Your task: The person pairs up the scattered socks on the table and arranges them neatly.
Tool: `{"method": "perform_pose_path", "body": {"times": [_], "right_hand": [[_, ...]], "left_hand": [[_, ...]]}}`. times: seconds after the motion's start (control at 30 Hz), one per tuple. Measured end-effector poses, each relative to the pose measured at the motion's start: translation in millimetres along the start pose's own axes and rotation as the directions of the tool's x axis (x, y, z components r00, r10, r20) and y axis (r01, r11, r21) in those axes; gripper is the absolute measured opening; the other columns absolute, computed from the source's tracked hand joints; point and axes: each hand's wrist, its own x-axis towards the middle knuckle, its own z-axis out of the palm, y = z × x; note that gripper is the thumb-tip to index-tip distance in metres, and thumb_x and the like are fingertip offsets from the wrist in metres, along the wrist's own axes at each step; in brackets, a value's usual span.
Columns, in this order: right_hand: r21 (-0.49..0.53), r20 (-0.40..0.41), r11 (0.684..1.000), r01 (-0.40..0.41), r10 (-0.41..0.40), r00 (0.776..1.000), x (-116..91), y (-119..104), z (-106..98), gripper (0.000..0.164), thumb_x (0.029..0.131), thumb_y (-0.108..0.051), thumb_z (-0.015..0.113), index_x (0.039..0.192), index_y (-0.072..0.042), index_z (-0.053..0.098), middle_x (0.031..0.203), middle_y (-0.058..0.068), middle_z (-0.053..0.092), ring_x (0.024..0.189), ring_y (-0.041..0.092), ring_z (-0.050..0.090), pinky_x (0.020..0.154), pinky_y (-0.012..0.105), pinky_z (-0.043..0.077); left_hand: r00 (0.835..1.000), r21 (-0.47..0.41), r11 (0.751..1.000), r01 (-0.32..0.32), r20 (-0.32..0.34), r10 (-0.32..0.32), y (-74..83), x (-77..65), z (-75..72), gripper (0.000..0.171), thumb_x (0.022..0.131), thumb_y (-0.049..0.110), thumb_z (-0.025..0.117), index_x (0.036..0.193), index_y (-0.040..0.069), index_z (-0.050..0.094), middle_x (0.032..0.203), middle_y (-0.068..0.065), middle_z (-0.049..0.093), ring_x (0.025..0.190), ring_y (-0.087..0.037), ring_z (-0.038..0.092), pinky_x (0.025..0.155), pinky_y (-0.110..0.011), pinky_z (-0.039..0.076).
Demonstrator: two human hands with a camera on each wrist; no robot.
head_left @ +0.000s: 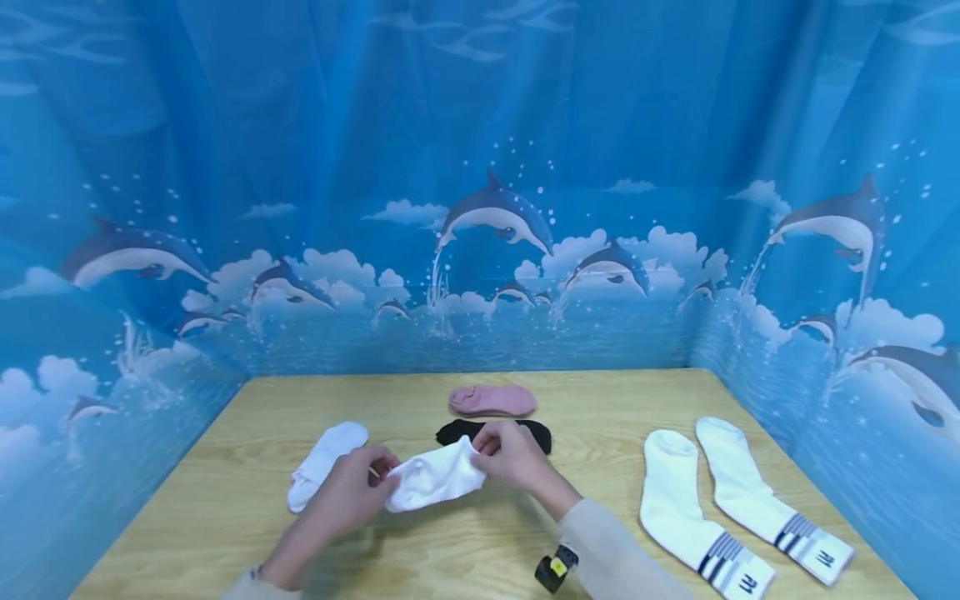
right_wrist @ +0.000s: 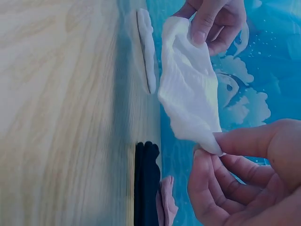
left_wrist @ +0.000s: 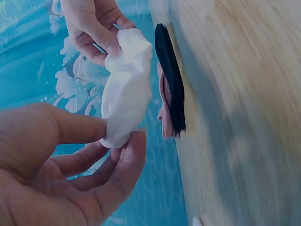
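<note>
The left hand and right hand pinch opposite ends of a white sock above the bench.

Held sock above worktop; another sock left; sock pair right; middle sock behind, rear sock farther back; curtain behind worktop.
</note>
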Motion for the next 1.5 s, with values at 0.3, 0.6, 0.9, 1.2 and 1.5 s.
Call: {"method": "perform_pose_path", "body": {"times": [0.3,0.6,0.9,1.2,1.5], "right_hand": [[0.044,-0.026,0.998,-0.049,0.050,0.998,-6.1,5.5,-14.2,0.012,0.085,-0.003,0.078,0.094,-0.002,0.072,0.085,0.008,0.070,0.075,0.013,0.063,0.063,0.025,0.057],[0.048,-0.033,0.993,-0.108,0.109,0.993,-10.2,7.7,-37.5,0.014,0.086,0.003,0.075,0.098,0.000,0.070,0.088,0.011,0.068,0.077,0.018,0.063,0.063,0.029,0.058],[0.025,-0.024,0.994,-0.102,0.103,0.994,-13.7,5.0,-43.6,0.015,0.086,0.004,0.076,0.099,0.000,0.069,0.086,0.011,0.069,0.075,0.017,0.064,0.061,0.029,0.059],[0.017,-0.023,0.993,-0.117,0.117,0.993,-14.2,3.2,-47.6,0.008,0.091,0.002,0.070,0.098,0.001,0.070,0.086,0.011,0.068,0.074,0.017,0.065,0.062,0.032,0.061],[-0.012,-0.015,0.988,-0.151,0.151,0.988,-14.5,4.3,-58.2,0.007,0.090,0.003,0.072,0.096,0.001,0.071,0.085,0.010,0.067,0.073,0.017,0.064,0.065,0.036,0.063]], "left_hand": [[1.000,0.000,1.000,0.016,-0.011,-0.016,17.2,6.6,8.2,0.009,0.085,0.001,0.077,0.090,0.007,0.071,0.080,0.000,0.068,0.071,-0.008,0.061,0.065,-0.021,0.051],[1.000,-0.053,0.998,-0.029,0.001,0.029,22.8,12.7,15.5,0.010,0.085,0.000,0.077,0.092,0.002,0.071,0.081,-0.004,0.070,0.071,-0.010,0.062,0.062,-0.020,0.052],[1.000,-0.087,0.996,0.005,0.000,-0.005,30.5,10.8,12.0,0.008,0.086,0.002,0.077,0.093,0.004,0.073,0.083,-0.004,0.071,0.071,-0.011,0.063,0.060,-0.020,0.053],[1.000,-0.091,0.996,0.006,-0.004,-0.006,36.4,15.8,15.4,0.005,0.087,0.003,0.076,0.092,0.004,0.074,0.081,-0.003,0.071,0.070,-0.011,0.062,0.060,-0.020,0.053],[0.999,-0.157,0.987,-0.031,0.011,0.033,38.0,16.8,21.7,0.004,0.089,0.004,0.075,0.088,0.000,0.073,0.076,-0.006,0.071,0.062,-0.011,0.061,0.053,-0.022,0.053]]}}
